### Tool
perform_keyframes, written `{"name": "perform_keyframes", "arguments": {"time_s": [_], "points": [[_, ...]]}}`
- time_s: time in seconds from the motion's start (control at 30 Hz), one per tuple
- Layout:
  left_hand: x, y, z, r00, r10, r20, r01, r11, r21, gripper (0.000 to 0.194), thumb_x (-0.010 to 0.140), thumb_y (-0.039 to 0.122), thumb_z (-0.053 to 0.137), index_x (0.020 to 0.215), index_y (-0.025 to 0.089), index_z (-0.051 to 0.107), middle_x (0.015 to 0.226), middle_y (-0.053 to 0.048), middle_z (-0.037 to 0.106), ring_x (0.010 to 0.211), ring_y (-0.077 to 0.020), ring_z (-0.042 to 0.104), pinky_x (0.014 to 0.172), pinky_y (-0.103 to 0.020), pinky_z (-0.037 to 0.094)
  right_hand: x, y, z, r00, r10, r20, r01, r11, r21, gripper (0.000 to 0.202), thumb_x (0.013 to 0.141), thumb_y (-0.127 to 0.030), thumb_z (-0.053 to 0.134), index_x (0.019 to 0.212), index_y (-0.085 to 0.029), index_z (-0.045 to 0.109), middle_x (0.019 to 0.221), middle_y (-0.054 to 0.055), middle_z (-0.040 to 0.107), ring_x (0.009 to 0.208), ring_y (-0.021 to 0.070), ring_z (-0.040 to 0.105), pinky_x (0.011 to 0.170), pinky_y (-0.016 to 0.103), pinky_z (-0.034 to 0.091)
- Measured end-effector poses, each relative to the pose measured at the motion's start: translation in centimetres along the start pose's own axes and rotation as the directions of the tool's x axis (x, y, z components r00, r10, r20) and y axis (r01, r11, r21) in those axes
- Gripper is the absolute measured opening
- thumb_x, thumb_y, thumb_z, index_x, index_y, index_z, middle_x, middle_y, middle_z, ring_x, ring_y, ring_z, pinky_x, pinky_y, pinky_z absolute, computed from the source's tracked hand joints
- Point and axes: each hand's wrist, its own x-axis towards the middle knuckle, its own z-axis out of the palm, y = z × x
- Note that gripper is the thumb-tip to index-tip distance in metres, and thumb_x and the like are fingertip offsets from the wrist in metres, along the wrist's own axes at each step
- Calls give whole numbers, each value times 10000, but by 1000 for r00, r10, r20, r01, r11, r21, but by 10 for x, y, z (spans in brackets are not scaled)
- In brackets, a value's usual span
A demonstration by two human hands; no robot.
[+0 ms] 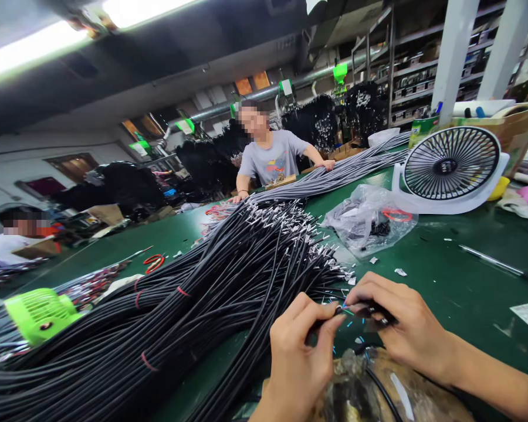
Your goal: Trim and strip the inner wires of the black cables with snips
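Note:
My left hand (305,343) is closed in a pinch around the end of a black cable (338,309). Thin blue and green wires (345,307) stick out of that end. The fingertips of my right hand (400,322) are pinched at these wires, close against the left fingertips. A dark object with a shiny part (381,313) lies under my right fingers; its kind is partly hidden. Left of my hands spreads a large bundle of black cables (193,293), their stripped, pale ends (290,223) pointing toward the table's middle.
A white fan (451,167) stands on the green table (457,258) beside a clear plastic bag (369,220). A pen (490,259) lies right. Across the table a person (270,149) touches grey cables (352,170). A green fan (39,316) and another person (17,237) are left.

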Motion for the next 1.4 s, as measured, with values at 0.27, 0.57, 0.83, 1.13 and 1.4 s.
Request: {"name": "perform_keyframes", "arguments": {"time_s": [0.27,0.57,0.83,1.13,1.4], "points": [[6,2,1,914,-321,249,385,879,-280,248,796,274,577,597,129,605,537,7,489,485,-96,399,436,-190,295,2,-3,8,997,54,-62,-52,998,28,239,745,-6,437,889,-190,486,764,28,526,669,156,526,568,248,415],[0,1,7,965,-256,62,262,956,-129,189,789,249,585,643,132,613,600,-29,564,533,-132,502,490,-215,373,-2,-1,2,997,1,-72,-6,998,-65,219,792,-82,545,991,-174,561,781,39,606,672,154,583,570,252,426],[5,0,6,837,-435,332,546,708,-447,287,751,357,624,580,140,546,458,59,385,402,-61,300,392,-185,237,6,-7,9,922,388,-20,-374,901,218,79,714,-126,585,773,-157,627,634,-9,572,536,112,487,505,225,392],[1,-1,7,988,-137,74,151,958,-245,171,770,163,618,606,145,573,567,22,489,512,-91,448,471,-194,335,13,-4,4,804,565,186,-568,637,521,97,707,-231,570,691,-140,597,517,-54,444,464,77,366,439,201,313],[-3,-7,7,967,199,-155,-200,980,15,188,728,-38,620,766,146,603,657,8,541,563,-95,517,533,-201,440,10,-9,-4,937,349,-24,-342,927,156,57,780,-200,610,754,-159,641,660,-5,595,561,104,492,515,218,380]]}}
